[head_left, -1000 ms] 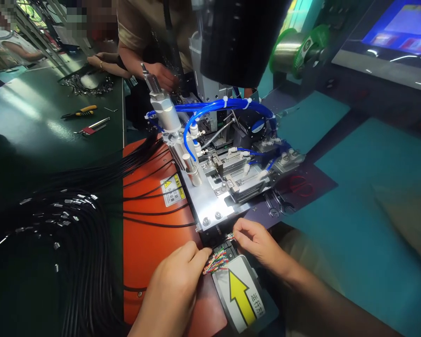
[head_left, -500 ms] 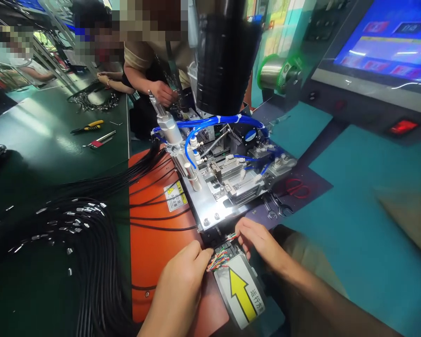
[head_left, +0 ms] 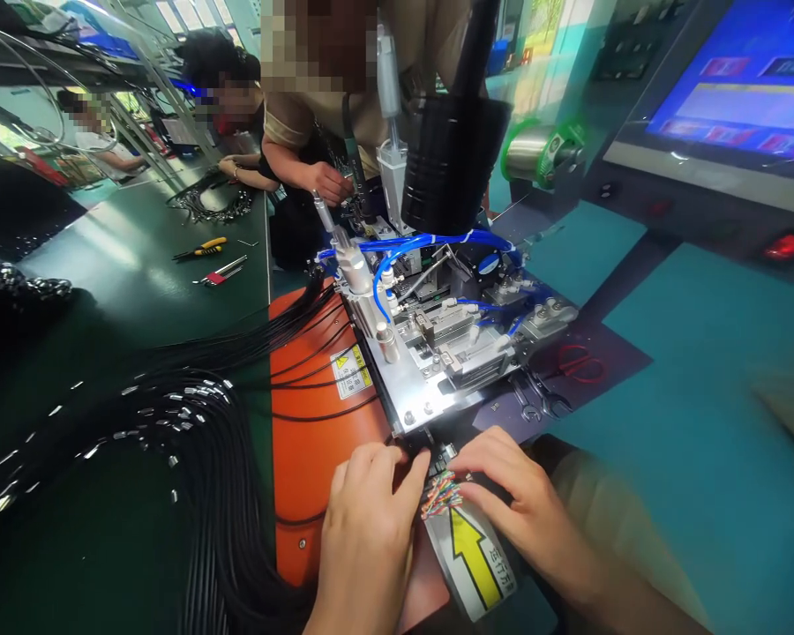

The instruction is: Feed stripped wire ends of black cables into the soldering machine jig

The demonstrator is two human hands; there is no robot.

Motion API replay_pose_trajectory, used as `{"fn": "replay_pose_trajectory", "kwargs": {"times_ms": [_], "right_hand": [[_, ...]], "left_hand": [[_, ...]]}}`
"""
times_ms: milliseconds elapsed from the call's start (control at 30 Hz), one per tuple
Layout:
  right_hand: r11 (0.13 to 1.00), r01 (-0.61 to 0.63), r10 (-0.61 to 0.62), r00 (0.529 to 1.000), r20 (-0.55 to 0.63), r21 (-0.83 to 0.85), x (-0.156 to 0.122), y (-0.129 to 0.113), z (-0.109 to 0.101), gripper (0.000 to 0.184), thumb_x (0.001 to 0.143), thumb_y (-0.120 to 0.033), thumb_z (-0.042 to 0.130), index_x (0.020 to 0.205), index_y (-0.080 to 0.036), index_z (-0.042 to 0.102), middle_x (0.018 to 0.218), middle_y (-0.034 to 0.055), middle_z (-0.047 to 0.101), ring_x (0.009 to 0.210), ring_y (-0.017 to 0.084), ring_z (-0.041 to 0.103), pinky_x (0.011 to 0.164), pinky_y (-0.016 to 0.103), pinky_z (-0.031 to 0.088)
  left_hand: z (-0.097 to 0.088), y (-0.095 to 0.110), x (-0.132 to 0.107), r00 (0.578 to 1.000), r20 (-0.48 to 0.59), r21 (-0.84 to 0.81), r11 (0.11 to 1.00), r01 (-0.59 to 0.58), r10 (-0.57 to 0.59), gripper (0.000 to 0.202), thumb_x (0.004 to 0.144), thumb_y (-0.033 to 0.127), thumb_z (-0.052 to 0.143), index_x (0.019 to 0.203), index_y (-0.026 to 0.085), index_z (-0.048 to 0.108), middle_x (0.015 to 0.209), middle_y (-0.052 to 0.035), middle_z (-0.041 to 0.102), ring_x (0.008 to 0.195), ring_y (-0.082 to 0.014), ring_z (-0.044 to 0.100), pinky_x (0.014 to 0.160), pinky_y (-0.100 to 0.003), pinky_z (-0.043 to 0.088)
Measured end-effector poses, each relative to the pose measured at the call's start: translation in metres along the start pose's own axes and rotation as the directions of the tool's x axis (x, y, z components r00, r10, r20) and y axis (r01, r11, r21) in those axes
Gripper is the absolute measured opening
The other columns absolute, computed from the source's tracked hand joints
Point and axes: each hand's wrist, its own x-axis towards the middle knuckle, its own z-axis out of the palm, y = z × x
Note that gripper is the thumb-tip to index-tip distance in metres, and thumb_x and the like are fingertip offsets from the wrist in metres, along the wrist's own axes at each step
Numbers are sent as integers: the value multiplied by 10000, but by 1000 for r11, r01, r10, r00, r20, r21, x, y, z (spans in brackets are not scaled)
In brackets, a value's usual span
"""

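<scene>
A bundle of thin multicoloured wires (head_left: 442,496) lies fanned out at the front of the machine (head_left: 430,406), just above a plate with a yellow arrow (head_left: 475,564). To its left is my left hand (head_left: 370,520), its thumb and fingers curled at the dark slot below the machine's metal plate; whatever they grip there is hidden. My right hand (head_left: 522,494) is on the other side of the wires, index finger and thumb apart, the fingertips close to the wire ends and a small metal block (head_left: 445,459). Whether they touch the wires is unclear.
Black cables (head_left: 205,494) with shiny ends cover the green table at left and cross the orange base (head_left: 318,476). Pliers (head_left: 202,249), wrenches (head_left: 535,397), red scissors (head_left: 580,363), a solder wire spool (head_left: 543,152) and a screen (head_left: 741,97) surround the machine. Co-workers sit opposite.
My right hand has come back from the machine's front edge, its pinch spreading beside the wires. My left hand has shifted up along the slot, thumb extended. The camera view has shifted slightly.
</scene>
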Motion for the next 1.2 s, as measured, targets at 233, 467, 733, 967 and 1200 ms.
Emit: {"fn": "replay_pose_trajectory", "kwargs": {"times_ms": [233,467,733,967,1200], "right_hand": [[981,-90,77,994,78,174,7,-11,-1,144,795,-127,507,811,-215,620,783,16,589,772,175,530,691,276,422],[946,-218,202,975,88,242,7,-16,-6,126,788,-165,513,682,-186,577,717,6,557,719,158,524,660,252,397],[938,-249,239,969,69,242,5,-15,-4,137,791,-196,522,667,-183,578,720,4,565,723,156,525,662,251,385],[963,-249,249,968,19,105,-3,-19,-8,247,809,-255,496,579,-176,540,616,-3,506,613,145,486,576,250,349],[902,-380,359,924,131,205,-5,-32,-1,202,791,-259,516,645,-162,616,665,12,575,646,150,509,586,236,362]], "left_hand": [[-1,5,-4,999,-27,-90,995,-37,35,337,859,101,406,1164,156,540,873,-97,568,772,-223,494,603,-330,434],[-12,9,-6,997,75,-439,898,26,7,421,763,32,403,1130,180,550,854,-50,604,739,-178,548,593,-255,432],[-18,5,7,921,347,-740,551,385,-177,236,800,235,494,590,147,557,505,27,475,480,-109,443,477,-204,331],[-16,3,7,797,566,-721,341,603,-213,422,772,510,510,564,143,495,433,47,402,390,-87,343,397,-196,249],[-11,1,6,826,547,-760,332,558,-138,402,766,490,519,577,135,510,494,20,472,423,-99,418,428,-199,302]]}}
